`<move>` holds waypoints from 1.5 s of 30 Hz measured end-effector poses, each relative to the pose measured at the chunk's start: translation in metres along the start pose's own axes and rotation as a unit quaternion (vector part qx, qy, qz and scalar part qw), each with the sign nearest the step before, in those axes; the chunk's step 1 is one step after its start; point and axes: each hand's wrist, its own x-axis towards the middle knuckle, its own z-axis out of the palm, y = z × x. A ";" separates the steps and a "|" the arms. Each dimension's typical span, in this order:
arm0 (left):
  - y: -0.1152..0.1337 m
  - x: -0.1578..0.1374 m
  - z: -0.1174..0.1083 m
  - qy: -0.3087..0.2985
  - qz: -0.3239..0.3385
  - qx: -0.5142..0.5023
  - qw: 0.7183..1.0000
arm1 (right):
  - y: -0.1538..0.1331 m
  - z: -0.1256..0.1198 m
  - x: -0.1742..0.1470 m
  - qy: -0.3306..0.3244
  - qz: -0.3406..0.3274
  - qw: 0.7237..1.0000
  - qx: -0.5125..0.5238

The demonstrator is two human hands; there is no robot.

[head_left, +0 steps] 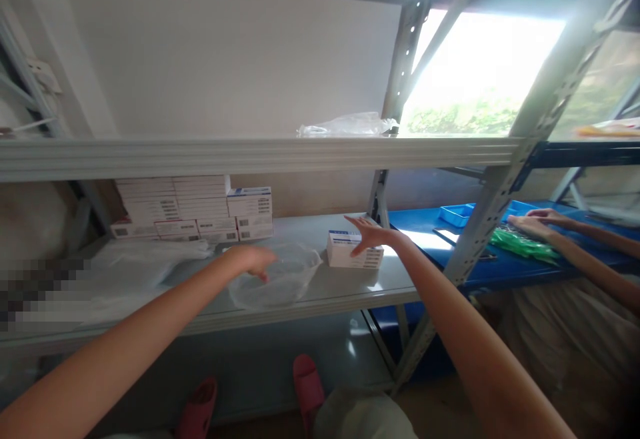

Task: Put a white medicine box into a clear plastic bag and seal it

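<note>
My left hand [257, 262] hangs over a clear plastic bag [285, 289] lying on the middle shelf. Its thumb points down, apart from the fingers, and nothing shows between them; whether it touches the bag I cannot tell. To the right, my right hand [369, 233] spreads its fingers at a small stack of white boxes [350, 255] with blue tops. The thumb lies in front of the stack and the fingers reach over its top. Part of the stack is hidden behind the hand.
White boxes [200, 202] are piled at the shelf's back left, with clear plastic sheeting [135, 269] before them. A shelf beam [250, 157] crosses above. Right of the upright [480, 225], another person's hands [535, 220] work over green packets [523, 244] near a blue tray [455, 215].
</note>
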 end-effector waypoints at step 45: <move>-0.057 -0.002 0.035 0.207 0.059 -0.169 0.962 | -0.148 0.085 0.042 0.002 -0.223 0.969 0.104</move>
